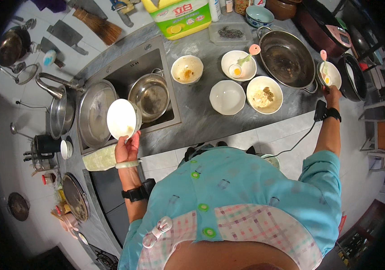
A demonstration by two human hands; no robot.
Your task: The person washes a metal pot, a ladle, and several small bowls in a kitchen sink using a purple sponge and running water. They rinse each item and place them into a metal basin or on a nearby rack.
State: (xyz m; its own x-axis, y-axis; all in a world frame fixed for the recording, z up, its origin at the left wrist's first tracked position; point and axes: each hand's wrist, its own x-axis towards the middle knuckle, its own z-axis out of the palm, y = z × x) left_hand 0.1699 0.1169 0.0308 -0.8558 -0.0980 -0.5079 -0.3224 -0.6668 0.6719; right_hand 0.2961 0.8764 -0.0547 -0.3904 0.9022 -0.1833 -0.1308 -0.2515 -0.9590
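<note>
Over the front edge of the sink, my left hand [129,148] holds a white bowl [122,118] by its rim, tilted, with a small brownish smear inside. At the far right of the counter, my right hand [332,93] grips the near rim of another white bowl [335,75]. A pink-ended spoon [324,58] stands in that bowl, with something yellow at its bottom. Between my hands are a stained white bowl [187,70], a plain white bowl [228,97], a bowl with pale and brown food remains [258,101], and a bowl [229,60] holding a spoon [245,60].
A wide two-handled metal pan [288,57] lies left of my right hand. The sink [119,72] holds a steel pot [150,98] and a large metal basin [97,113] under the faucet [48,86]. Behind stand a yellow-green detergent jug [180,18] and a rice cooker [320,28].
</note>
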